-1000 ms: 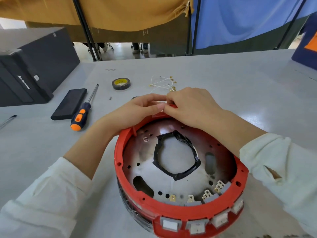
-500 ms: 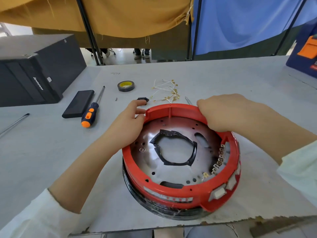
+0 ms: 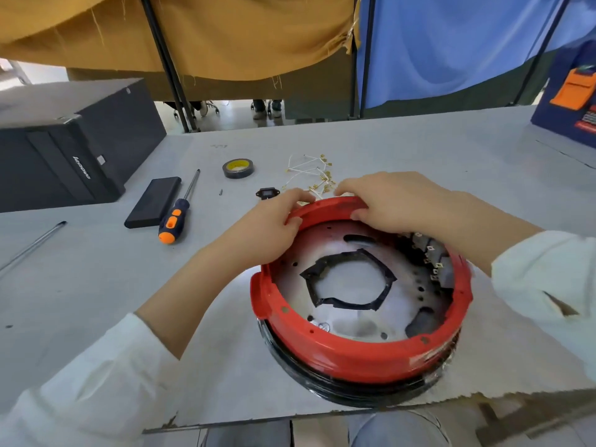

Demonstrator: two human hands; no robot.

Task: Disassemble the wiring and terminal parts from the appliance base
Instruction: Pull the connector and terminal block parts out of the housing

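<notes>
The base (image 3: 358, 346) is sitting on the worktop (image 3: 80, 285), near the front edge. Left hand (image 3: 271, 227) and right hand (image 3: 390, 201) are both gripping the far rim, fingers curled over it. Red ring is looking stiff, smooth, prob. mod. heavy w/ metal plate inside: hold by rim. Terminals (image 3: 432, 256) at right inner wall are looking small, fragile; avoid pressing. Loose wires (image 3: 311, 174) are lying just beyond.
</notes>
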